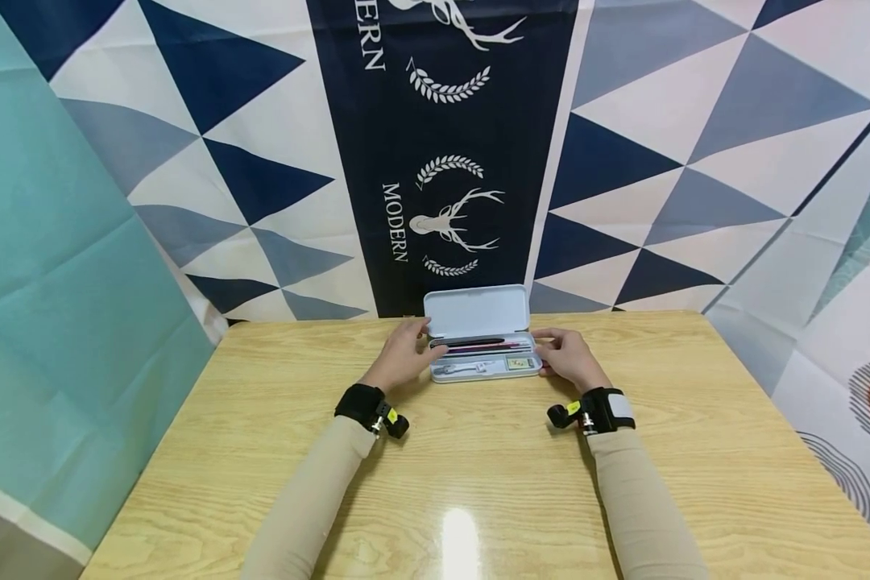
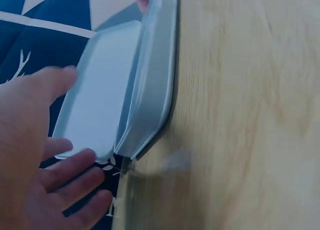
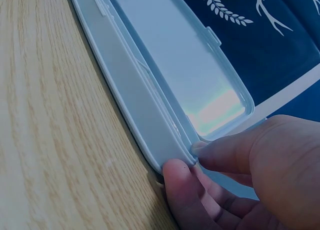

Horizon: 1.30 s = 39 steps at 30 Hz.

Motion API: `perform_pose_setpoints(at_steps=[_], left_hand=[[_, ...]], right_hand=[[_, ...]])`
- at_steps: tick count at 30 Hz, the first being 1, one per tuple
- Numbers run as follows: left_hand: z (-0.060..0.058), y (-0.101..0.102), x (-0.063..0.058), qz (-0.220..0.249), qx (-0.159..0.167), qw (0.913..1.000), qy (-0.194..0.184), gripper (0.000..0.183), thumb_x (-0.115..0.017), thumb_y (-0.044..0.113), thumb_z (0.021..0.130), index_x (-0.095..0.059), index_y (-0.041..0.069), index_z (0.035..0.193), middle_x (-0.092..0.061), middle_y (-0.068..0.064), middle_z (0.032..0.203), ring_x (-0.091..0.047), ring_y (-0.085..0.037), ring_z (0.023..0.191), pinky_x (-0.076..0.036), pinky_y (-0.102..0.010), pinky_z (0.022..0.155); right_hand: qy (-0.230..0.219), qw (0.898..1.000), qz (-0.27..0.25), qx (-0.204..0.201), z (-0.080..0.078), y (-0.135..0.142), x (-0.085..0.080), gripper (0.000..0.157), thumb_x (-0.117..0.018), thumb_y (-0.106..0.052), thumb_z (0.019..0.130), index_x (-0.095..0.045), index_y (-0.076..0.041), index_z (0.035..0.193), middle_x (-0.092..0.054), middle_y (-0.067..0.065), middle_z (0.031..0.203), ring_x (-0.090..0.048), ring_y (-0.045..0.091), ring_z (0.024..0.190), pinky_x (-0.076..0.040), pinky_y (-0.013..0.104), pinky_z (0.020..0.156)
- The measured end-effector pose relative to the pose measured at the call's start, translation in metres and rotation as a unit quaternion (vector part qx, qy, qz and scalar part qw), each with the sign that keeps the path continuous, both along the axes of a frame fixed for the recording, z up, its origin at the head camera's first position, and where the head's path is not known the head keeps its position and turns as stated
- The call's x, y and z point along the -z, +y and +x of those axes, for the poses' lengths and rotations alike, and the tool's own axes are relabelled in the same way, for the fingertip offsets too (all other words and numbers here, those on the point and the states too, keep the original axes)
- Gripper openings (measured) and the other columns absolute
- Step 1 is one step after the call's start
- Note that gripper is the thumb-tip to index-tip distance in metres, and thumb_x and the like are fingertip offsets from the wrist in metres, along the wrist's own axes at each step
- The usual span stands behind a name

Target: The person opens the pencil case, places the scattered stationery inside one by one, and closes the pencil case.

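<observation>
A pale blue pencil case [image 1: 487,378] stands at the table's far edge, its lid [image 1: 476,312] raised against the backdrop. Inside lie a dark pen [image 1: 471,341], some slim pencils, a white item [image 1: 462,369] of unclear kind and a small yellowish block [image 1: 519,363]. My left hand [image 1: 403,354] is beside the case's left end; the left wrist view shows its fingers spread, apart from the case wall [image 2: 155,85]. At the right end my right hand [image 1: 569,357] pinches the corner, thumb inside the rim and a finger outside, as the right wrist view shows.
The wooden table [image 1: 493,475] stretches toward me on both sides of my arms. A patterned cloth [image 1: 449,161] hangs directly behind the case. A teal cloth [image 1: 58,282] borders the left, a pale cloth [image 1: 826,322] the right.
</observation>
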<state>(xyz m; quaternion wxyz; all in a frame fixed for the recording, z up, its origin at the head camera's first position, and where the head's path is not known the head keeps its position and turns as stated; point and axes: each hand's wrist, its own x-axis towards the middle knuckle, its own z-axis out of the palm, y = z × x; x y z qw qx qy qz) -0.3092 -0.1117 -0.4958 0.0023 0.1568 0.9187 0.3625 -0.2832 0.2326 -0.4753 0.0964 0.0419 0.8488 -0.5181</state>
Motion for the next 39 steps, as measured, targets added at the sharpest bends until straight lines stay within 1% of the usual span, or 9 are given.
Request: perform_pose_setpoints(at_steps=[2,5,8,11,15,19,22,26,39], left_hand=[[-0.009,-0.004,0.018,0.006,0.008,0.9999,-0.003,0.088,-0.075,0.067,0.101,-0.054,0.011,0.165,-0.065,-0.011,0.154,-0.062,-0.029,0.143,-0.053,-0.052,0.122],[-0.015,-0.006,0.036,0.016,0.010,0.9998,-0.002,0.089,-0.079,0.070,0.095,-0.060,0.011,0.158,-0.066,-0.011,0.154,-0.062,-0.029,0.143,-0.052,-0.054,0.124],[-0.012,-0.006,0.043,0.029,0.003,0.9996,0.003,0.089,-0.084,0.068,0.093,-0.063,0.010,0.157,-0.066,-0.012,0.155,-0.062,-0.030,0.146,-0.051,-0.054,0.126],[0.000,-0.004,0.034,0.036,-0.006,0.9993,0.000,0.090,-0.085,0.066,0.092,-0.063,0.008,0.157,-0.067,-0.014,0.157,-0.060,-0.033,0.149,-0.049,-0.054,0.128],[0.023,0.001,0.010,0.040,-0.009,0.9990,-0.014,0.086,-0.087,0.056,0.093,-0.064,0.003,0.156,-0.067,-0.019,0.157,-0.057,-0.039,0.151,-0.044,-0.057,0.131],[0.039,0.006,-0.007,0.031,-0.003,0.9992,-0.023,0.088,-0.095,0.043,0.089,-0.061,-0.001,0.158,-0.065,-0.023,0.159,-0.053,-0.044,0.153,-0.041,-0.060,0.132],[0.041,0.009,-0.010,0.012,-0.001,0.9998,-0.017,0.093,-0.100,0.038,0.085,-0.060,0.000,0.160,-0.064,-0.022,0.160,-0.053,-0.042,0.152,-0.041,-0.057,0.133],[0.039,0.011,-0.004,-0.003,-0.006,1.0000,-0.005,0.093,-0.101,0.037,0.084,-0.060,0.001,0.160,-0.066,-0.022,0.155,-0.055,-0.040,0.146,-0.043,-0.056,0.129],[0.040,0.013,-0.004,-0.004,-0.020,0.9998,-0.007,0.090,-0.101,0.036,0.084,-0.062,0.000,0.158,-0.066,-0.022,0.154,-0.055,-0.041,0.145,-0.045,-0.056,0.128]], right_hand=[[0.001,1.000,0.002,-0.002,0.000,0.001,0.000,0.046,-0.057,-0.012,0.117,-0.058,-0.001,0.161,-0.064,0.020,0.118,-0.069,0.014,0.085,-0.064,0.023,0.067],[-0.001,1.000,0.006,-0.003,0.000,0.001,0.000,0.046,-0.057,-0.012,0.117,-0.057,-0.001,0.161,-0.063,0.019,0.117,-0.069,0.014,0.085,-0.064,0.023,0.067],[-0.003,1.000,0.004,-0.003,0.000,0.001,0.000,0.046,-0.057,-0.012,0.117,-0.057,-0.001,0.162,-0.062,0.018,0.117,-0.069,0.014,0.084,-0.064,0.023,0.067],[-0.005,1.000,-0.001,0.000,-0.001,0.000,-0.001,0.046,-0.057,-0.011,0.117,-0.057,-0.001,0.162,-0.062,0.019,0.118,-0.069,0.014,0.083,-0.064,0.023,0.067],[-0.008,1.000,-0.004,0.005,-0.003,-0.001,-0.001,0.046,-0.056,-0.010,0.117,-0.057,-0.002,0.162,-0.062,0.020,0.119,-0.069,0.014,0.084,-0.064,0.023,0.067],[-0.012,1.000,0.002,0.004,-0.003,0.000,0.000,0.046,-0.056,-0.011,0.117,-0.057,-0.004,0.162,-0.061,0.019,0.120,-0.068,0.016,0.087,-0.063,0.022,0.069],[-0.010,1.000,0.004,-0.001,-0.002,0.001,0.001,0.046,-0.056,-0.013,0.117,-0.057,-0.003,0.162,-0.063,0.020,0.121,-0.069,0.016,0.088,-0.063,0.022,0.070],[-0.004,1.000,0.004,-0.007,0.000,0.001,0.001,0.046,-0.056,-0.012,0.117,-0.057,-0.001,0.162,-0.066,0.021,0.122,-0.069,0.015,0.088,-0.064,0.023,0.070],[0.008,1.000,0.021,-0.022,-0.003,0.003,0.000,0.047,-0.056,-0.010,0.116,-0.056,0.002,0.161,-0.064,0.023,0.118,-0.069,0.013,0.080,-0.064,0.023,0.067]])
